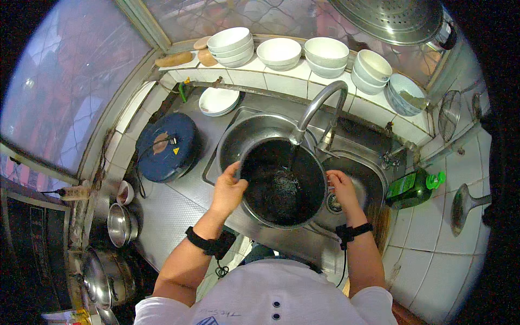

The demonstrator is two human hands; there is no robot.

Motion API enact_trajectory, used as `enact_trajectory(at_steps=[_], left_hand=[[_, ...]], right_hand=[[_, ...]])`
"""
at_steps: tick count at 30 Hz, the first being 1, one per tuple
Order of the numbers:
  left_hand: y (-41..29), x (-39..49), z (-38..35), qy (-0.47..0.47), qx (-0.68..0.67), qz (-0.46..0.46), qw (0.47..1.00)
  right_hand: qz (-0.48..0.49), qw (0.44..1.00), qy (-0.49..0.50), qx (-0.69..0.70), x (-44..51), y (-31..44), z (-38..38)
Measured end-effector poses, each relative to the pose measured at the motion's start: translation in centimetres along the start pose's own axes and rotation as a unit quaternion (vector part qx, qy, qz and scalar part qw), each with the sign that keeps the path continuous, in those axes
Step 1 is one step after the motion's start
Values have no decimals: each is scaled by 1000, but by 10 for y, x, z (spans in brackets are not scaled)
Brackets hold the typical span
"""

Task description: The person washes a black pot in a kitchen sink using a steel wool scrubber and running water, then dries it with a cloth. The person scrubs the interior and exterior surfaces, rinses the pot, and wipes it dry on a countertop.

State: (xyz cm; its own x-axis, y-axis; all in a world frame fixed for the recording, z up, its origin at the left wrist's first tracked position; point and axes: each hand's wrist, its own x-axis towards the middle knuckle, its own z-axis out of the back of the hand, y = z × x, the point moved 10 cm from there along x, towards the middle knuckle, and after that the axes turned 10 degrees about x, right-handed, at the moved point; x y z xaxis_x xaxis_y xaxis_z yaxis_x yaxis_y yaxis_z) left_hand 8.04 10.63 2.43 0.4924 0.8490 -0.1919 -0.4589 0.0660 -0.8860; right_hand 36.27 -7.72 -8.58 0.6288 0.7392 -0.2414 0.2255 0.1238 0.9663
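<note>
Between my hands is a dark round cooking pot point(260, 199), held over the steel sink. My left hand point(229, 187) grips its left rim, thumb on top. On the opposite side, my right hand point(343, 187) has its fingers against the pot's right edge. Water falls from the curved faucet point(315, 107) into the pot and froths at the middle of its dark inside. Behind and partly under the pot sits a large steel basin point(237, 130). The right sink bowl point(359, 170), with its drain point(334, 203), shows beyond my right hand.
White bowls point(279, 53) stand singly and stacked along the tiled ledge. Plates point(219, 100) and a blue round electric appliance point(168, 146) rest on the left counter. A green detergent bottle point(412, 189) stands at the right, near a hanging ladle point(463, 209). Steel bowls point(120, 225) sit at far left.
</note>
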Motion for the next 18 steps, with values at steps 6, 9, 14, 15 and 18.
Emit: enact_trajectory(at_steps=[6,9,14,15,18], left_hand=[[-14,0,12,-23,-29,-45,998],[-15,8,19,-10,-35,-24,999],[-38,9,5,-70,150,-80,983],[-42,8,7,-82,180,-97,976],[-45,9,16,-104,236,-121,959]], right_hand=[[-5,1000,-14,-13,6,-4,6],[-25,999,-9,-22,9,-8,6],[-37,998,-12,-55,22,-5,10],[-35,998,-17,-52,25,-4,12],[-13,999,-37,-28,32,-3,17]])
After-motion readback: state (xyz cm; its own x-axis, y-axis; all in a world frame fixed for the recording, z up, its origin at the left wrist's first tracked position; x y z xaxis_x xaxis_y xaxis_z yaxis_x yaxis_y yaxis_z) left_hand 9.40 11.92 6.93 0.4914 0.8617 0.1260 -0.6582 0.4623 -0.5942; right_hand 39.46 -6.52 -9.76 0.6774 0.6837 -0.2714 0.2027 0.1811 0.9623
